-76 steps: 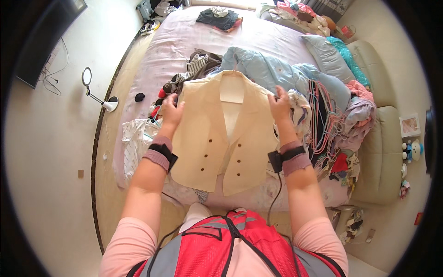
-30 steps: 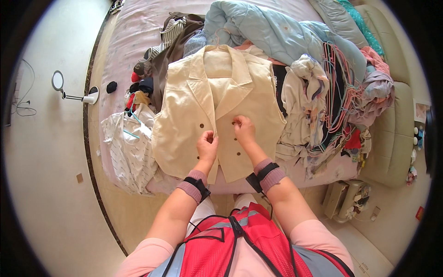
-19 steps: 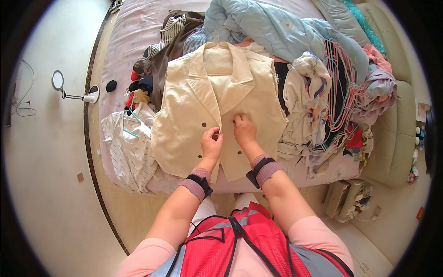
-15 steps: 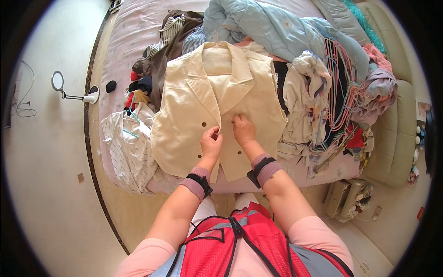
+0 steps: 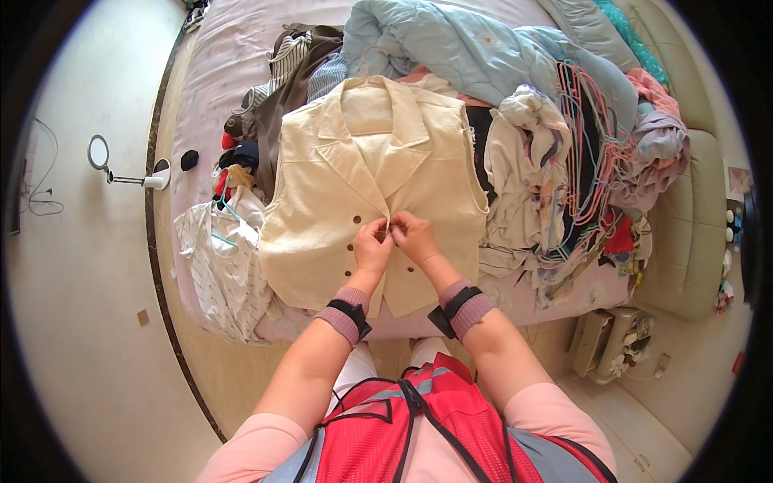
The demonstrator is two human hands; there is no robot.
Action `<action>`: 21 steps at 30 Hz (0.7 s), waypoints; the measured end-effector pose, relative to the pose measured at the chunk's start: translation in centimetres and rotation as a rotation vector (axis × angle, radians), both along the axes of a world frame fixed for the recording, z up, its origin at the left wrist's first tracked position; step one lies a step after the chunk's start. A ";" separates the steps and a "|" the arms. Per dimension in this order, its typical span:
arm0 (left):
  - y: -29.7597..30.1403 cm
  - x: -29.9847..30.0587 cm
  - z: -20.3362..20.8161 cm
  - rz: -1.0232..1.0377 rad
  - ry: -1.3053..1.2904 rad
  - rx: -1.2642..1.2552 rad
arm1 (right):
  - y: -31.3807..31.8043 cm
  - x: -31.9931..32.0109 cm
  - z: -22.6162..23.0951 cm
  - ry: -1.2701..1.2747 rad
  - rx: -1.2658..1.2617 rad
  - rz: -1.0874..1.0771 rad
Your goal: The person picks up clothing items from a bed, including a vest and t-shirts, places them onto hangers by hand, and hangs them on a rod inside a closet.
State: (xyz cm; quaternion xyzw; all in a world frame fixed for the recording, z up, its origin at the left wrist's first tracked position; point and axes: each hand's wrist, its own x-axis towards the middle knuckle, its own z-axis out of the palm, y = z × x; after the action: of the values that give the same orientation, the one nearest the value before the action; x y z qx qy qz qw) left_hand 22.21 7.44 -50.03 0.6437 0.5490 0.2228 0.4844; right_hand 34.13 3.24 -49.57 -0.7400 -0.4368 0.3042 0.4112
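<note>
Near the front edge of a broad bed covered with a pale pink sheet (image 5: 241, 40), a sleeveless cream cloth vest (image 5: 314, 181) lies face up, its collar pointing away from the person and its hem near the bed's edge. Notched lapels meet in a V above the front opening; small round dark buttons (image 5: 357, 219) show on the front panels. The thin curved hook of a hanger (image 5: 365, 62) projects above the collar.

The left hand (image 5: 372, 245) and right hand (image 5: 414, 238) meet at the front opening, just below the lapels. Thumb and fingers of each are drawn together on the cloth, the left pinching the front edge and the right gripping just beside it; exactly what lies between the fingertips is too small to tell. Ribbed mauve wristbands (image 5: 465, 311) with black straps encircle both wrists.

Left of the vest, a white garment with short dark dashes (image 5: 213, 266) lies crumpled around a turquoise hanger (image 5: 225, 241). Beyond the left shoulder are a dark brown cloth (image 5: 278, 129) and a blue-and-white striped cloth (image 5: 327, 76). Behind the collar spreads a quilted light blue comforter (image 5: 467, 48). Right of the vest lie a rumpled off-white printed garment (image 5: 519, 169) and, farther right, a tangle of pink and pale hangers (image 5: 592, 173).

Outermost, a beige padded headboard (image 5: 684, 225) stands at right; at far left is a white-based stand with a round mirror (image 5: 98, 151).
</note>
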 end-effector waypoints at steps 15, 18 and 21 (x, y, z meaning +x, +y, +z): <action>-0.3 0.5 -0.6 -0.008 0.031 0.125 | 0.4 -0.4 -1.6 0.510 -0.142 -0.289; -0.3 0.8 -0.1 -0.002 0.010 0.072 | 0.5 -0.3 -2.0 0.570 -0.135 -0.324; -0.2 0.5 -0.5 -0.012 -0.013 0.077 | 0.6 -0.4 -1.5 0.577 -0.170 -0.317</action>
State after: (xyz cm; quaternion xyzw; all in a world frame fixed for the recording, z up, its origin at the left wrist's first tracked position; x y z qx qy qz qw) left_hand 22.67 7.26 -50.49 0.6638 0.5330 0.2448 0.4641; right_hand 33.74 3.83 -51.08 -0.7139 -0.1551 0.4685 0.4968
